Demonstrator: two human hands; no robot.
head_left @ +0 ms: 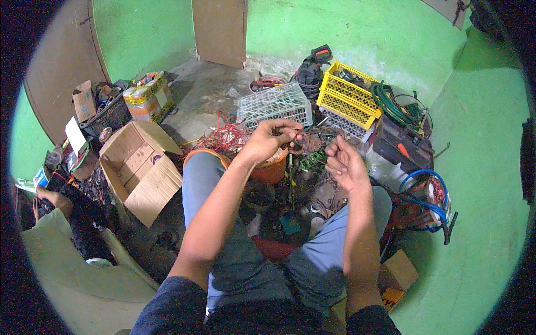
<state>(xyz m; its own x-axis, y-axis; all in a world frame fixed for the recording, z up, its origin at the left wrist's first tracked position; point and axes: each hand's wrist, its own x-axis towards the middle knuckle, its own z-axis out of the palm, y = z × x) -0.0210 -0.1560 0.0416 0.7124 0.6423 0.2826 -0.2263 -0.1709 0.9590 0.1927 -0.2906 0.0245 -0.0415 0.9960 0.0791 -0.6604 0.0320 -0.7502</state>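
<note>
In front of me, above my knees, my left hand pinches a small bundle of thin brownish wire between thumb and fingers. To its right, a short gap away, my right hand is raised with its fingers curled toward the thumb. Whatever it may hold is too fine to make out. Below the left hand, between my legs, stands an orange bucket. A heap of red wires lies just beyond my left knee.
An open cardboard box sits at my left, near another person's hand. Ahead are a white crate and stacked yellow crates. A dark toolbox and blue cable lie at right beside the green wall.
</note>
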